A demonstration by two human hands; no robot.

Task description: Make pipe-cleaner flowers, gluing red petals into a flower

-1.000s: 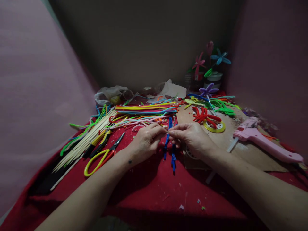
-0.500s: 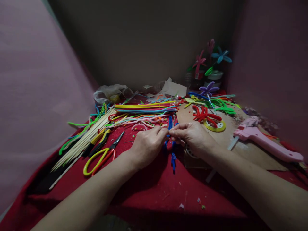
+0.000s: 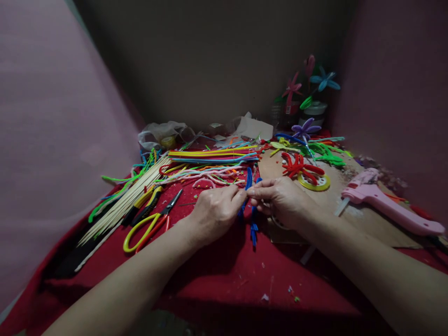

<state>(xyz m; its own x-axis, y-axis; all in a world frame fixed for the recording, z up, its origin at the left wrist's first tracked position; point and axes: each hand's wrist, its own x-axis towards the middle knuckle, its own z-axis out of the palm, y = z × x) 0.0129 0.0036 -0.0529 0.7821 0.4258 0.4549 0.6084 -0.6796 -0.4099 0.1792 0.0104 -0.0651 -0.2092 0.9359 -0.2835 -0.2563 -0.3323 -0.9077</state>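
Observation:
Blue pipe cleaners stand out between my hands at the middle of the table, with pieces showing above and below the fingers. My left hand is closed, thumb and forefinger pinching the blue pipe cleaner. From the other side my right hand pinches it too, its fingertips touching those of the left. The exact spot being gripped is hidden by the fingers. Yellow-and-red handled scissors lie left of my left hand. Behind my right hand, a red pipe-cleaner bundle rests on a yellow tape roll.
Wooden sticks and pliers lie at left. Coloured pipe cleaners are spread at the back. A pink glue gun rests on cardboard at right. Pipe-cleaner flowers stand behind, with a purple flower nearer.
The whole view has shifted slightly. Both hands keep their pinch on the blue pipe cleaner, with little visible movement of the fingers.

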